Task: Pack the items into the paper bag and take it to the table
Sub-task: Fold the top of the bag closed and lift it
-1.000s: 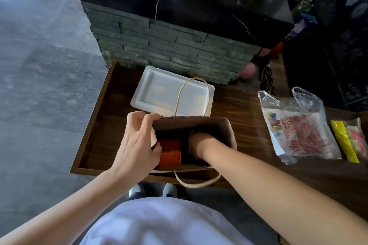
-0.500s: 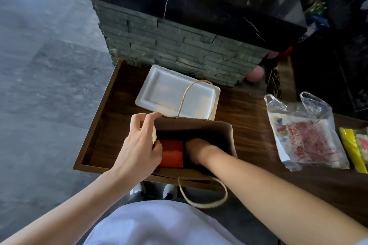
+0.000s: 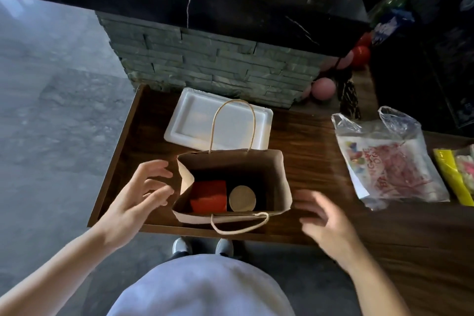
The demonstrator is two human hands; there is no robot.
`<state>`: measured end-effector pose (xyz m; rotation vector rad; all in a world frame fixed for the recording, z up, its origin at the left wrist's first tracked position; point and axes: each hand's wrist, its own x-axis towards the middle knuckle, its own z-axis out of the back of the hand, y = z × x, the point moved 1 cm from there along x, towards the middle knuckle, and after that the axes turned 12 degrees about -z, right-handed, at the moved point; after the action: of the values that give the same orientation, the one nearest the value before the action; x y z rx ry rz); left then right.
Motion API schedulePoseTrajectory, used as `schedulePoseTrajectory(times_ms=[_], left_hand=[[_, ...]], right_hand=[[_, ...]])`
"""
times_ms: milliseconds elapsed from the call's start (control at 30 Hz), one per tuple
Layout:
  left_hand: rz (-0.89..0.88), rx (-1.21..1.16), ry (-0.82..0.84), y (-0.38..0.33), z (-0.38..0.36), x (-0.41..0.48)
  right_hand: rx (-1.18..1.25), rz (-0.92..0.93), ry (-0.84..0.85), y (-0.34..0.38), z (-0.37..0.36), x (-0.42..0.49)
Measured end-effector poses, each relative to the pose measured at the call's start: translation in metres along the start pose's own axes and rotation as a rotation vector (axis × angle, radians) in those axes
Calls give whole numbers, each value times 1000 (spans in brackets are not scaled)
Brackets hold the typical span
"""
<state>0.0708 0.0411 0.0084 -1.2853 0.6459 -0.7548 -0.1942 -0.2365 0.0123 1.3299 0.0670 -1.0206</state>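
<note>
Brown paper bag (image 3: 279, 182) stands upright, mouth up.

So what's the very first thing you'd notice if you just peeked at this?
The open paper bag standing in the middle of the wooden tray, with a red box and a round lid side by side inside it. An empty left hand and right hand hover at either side. Behind the bag lies a white foam container.
</note>
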Motion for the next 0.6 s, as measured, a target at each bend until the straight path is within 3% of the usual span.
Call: schedulePoseTrajectory(times_ms=[167,500,600], left_hand=[[30,198,292,12,-5,-16],[57,446,30,41,-34,-12],[102,467,30,43,-37,-13]], right_hand=[[43,-2,94,-25,-38,13],[-149,114,96,-23,-51,46],[-188,128,116,-24,-50,51]])
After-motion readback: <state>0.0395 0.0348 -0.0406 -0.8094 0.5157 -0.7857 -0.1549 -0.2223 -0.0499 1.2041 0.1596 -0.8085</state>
